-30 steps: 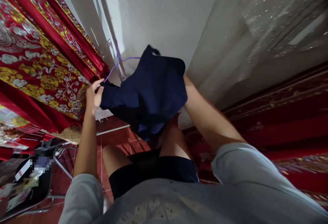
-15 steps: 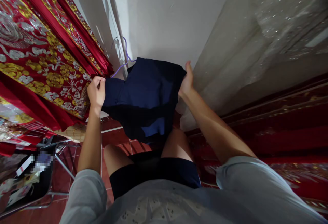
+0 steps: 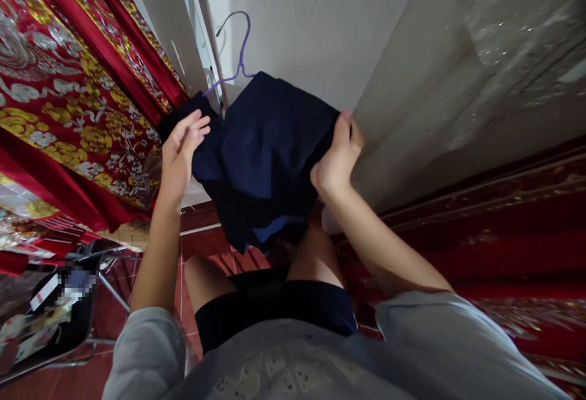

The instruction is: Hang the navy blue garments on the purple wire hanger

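Navy garment: dark cloth (image 3: 270, 137) spread between both hands, in front of the person, above the knees; lower edge hangs in folds near the right knee (image 3: 314, 250).
Left hand (image 3: 180, 152): at garment's left side, over its edge; fingers loosely spread and bent, thumb near them, no cloth visible between. Firm contact: can't tell.
Right hand (image 3: 339, 159): at garment's right edge, thumb up, fingers curled, pinching the cloth's upper right corner; exact pinch spot partly hidden.
Purple hanger (image 3: 240, 64): hook up, above garment's top edge; both arms run into the cloth, left one towards the dark part behind the left fingertips.
Behind: white wall (image 3: 315, 27), narrow upright frame edge (image 3: 201, 15) left of the hook.
Left side: red curtain (image 3: 86, 88) with gold and silver embroidery, just beside left hand and dark cloth; crowds that side.
Right side: clear plastic sheeting (image 3: 503, 33), slanting down to just beside the right hand; red fabric (image 3: 503, 223) below it.
Lower left: black chair (image 3: 75, 333), metal legs, assorted small items on the seat; one patch pixelated. Well apart from the garment.
Floor: red tiles (image 3: 206, 244), partly blocked by garment and legs.
Wearer: grey shirt (image 3: 274, 363), dark shorts (image 3: 315, 305).
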`<action>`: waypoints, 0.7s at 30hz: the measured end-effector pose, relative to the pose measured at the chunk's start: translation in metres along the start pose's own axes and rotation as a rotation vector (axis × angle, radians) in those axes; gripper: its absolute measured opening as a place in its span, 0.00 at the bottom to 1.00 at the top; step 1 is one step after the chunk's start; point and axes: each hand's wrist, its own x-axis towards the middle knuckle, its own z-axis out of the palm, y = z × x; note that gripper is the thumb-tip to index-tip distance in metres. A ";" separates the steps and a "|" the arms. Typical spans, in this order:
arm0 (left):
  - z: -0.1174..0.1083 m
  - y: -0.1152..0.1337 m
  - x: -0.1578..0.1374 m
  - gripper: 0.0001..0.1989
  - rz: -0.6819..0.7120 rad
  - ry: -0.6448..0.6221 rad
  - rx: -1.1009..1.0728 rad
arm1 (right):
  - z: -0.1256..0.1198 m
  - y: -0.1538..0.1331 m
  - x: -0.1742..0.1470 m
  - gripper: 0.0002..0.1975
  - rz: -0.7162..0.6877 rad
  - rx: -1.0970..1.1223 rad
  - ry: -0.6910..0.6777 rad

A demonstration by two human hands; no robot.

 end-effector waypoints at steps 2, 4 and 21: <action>0.001 -0.001 -0.003 0.26 -0.101 -0.030 -0.134 | 0.003 -0.010 -0.037 0.31 -0.058 0.025 0.093; 0.001 -0.002 -0.006 0.26 -0.199 -0.046 -0.222 | 0.004 -0.013 -0.071 0.28 -0.201 0.077 -0.143; -0.045 0.013 -0.099 0.16 -0.380 -0.429 0.211 | 0.010 0.045 -0.048 0.29 0.258 0.055 -1.227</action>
